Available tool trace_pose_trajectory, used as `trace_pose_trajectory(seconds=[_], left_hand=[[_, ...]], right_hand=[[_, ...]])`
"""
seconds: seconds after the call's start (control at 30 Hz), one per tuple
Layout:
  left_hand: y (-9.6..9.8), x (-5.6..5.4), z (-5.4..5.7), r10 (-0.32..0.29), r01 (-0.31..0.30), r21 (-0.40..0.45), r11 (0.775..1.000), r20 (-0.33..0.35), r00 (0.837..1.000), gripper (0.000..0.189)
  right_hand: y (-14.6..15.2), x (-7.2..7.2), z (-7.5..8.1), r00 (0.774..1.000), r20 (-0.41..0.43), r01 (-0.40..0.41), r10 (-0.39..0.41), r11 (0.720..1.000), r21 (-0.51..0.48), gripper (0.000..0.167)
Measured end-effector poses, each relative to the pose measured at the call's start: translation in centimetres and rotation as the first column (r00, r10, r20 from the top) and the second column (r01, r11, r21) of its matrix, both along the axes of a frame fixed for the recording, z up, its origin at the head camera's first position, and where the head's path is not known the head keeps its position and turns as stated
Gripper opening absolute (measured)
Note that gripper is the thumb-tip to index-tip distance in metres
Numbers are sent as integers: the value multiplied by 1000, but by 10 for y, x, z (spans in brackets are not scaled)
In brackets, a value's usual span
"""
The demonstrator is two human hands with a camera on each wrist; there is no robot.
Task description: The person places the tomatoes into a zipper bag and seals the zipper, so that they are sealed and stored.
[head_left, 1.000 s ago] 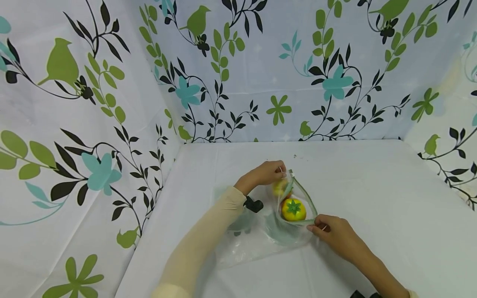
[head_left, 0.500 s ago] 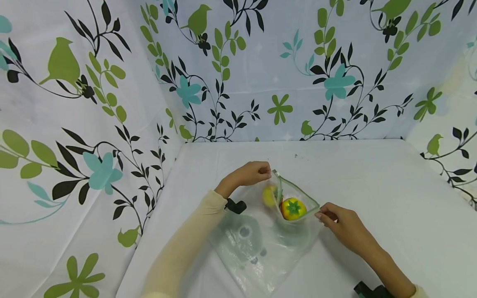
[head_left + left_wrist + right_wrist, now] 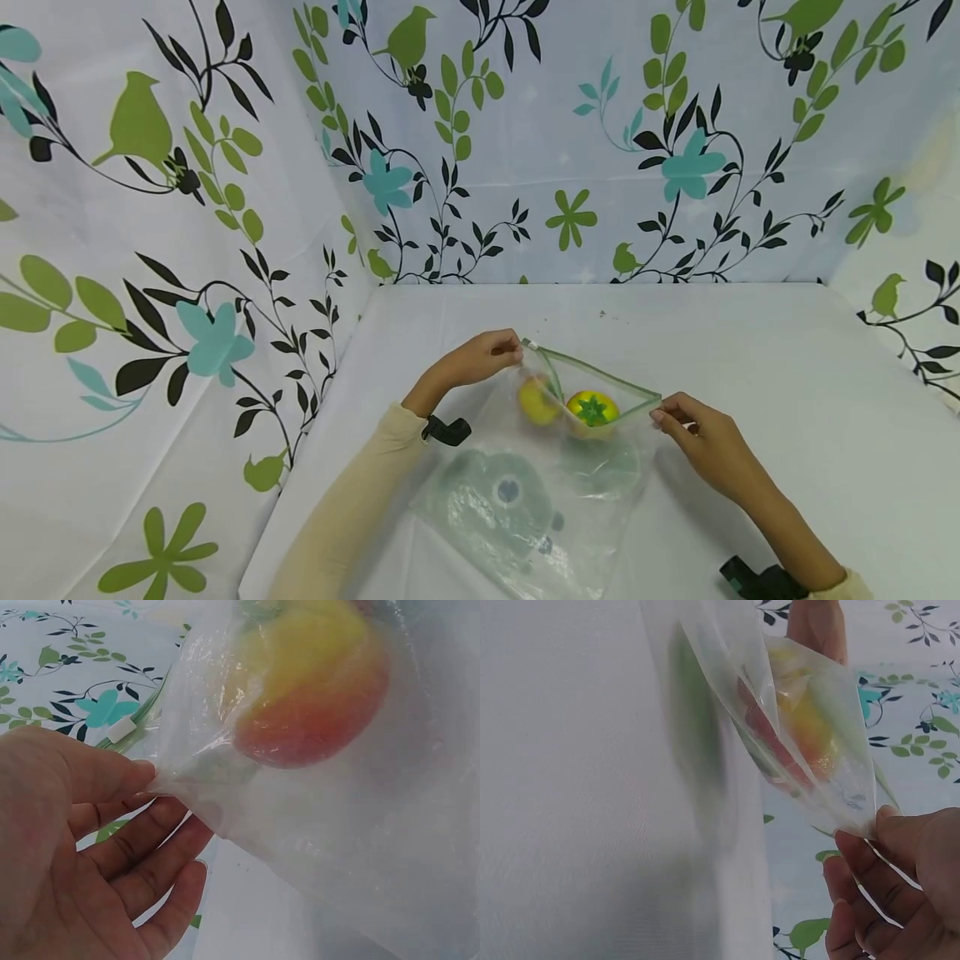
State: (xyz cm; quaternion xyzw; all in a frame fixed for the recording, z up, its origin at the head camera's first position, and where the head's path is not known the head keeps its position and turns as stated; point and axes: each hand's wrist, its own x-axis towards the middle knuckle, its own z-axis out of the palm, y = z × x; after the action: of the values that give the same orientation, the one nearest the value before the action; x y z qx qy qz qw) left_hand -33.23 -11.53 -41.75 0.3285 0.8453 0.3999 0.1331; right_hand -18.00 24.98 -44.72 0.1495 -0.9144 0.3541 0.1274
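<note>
Stretched between both hands is a clear zip bag (image 3: 592, 533) with a green zip strip, its mouth spread apart. My left hand (image 3: 483, 357) pinches one upper corner; in the left wrist view a white slider (image 3: 121, 729) shows close to the thumb. At the opposite corner, my right hand (image 3: 701, 433) pinches the bag between thumb and fingertips. Inside the mouth sits a round yellow fruit (image 3: 592, 408) with a star-shaped green top. Another yellow fruit (image 3: 538, 400) shows blurred through the plastic. The left wrist view has a yellow-and-red fruit (image 3: 307, 697) behind the film.
A white-covered table (image 3: 787, 358) lies under the bag. Cloth walls (image 3: 480, 208) printed with birds, leaves and flowers rise at the back and sides. Black wrist mounts (image 3: 447, 430) are on both forearms. Pale green rounded shapes (image 3: 495, 492) show low in the bag.
Both hands have drawn apart, the left moving left and the right moving right and slightly up. The bag's mouth has stretched wider and flatter, and more of its body has come into view.
</note>
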Motion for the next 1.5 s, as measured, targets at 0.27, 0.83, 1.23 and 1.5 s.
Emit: trace_pose_trajectory(seconds=[0.27, 0.83, 1.23, 1.5], left_hand=[[1, 9, 2, 17, -18, 32, 999, 4, 1000, 15], [-32, 17, -18, 76, -99, 221, 970, 112, 991, 19], [-39, 24, -26, 121, -167, 284, 944, 173, 977, 20], [-36, 24, -28, 125, -167, 306, 937, 151, 981, 19]], right_hand=[[-3, -9, -4, 1000, -24, -6, 6, 1000, -4, 6], [8, -9, -3, 1000, 2, 28, -28, 995, -92, 10], [5, -13, -2, 996, 89, 21, -11, 994, -107, 20], [6, -17, -1, 995, 94, 29, -20, 995, -100, 24]])
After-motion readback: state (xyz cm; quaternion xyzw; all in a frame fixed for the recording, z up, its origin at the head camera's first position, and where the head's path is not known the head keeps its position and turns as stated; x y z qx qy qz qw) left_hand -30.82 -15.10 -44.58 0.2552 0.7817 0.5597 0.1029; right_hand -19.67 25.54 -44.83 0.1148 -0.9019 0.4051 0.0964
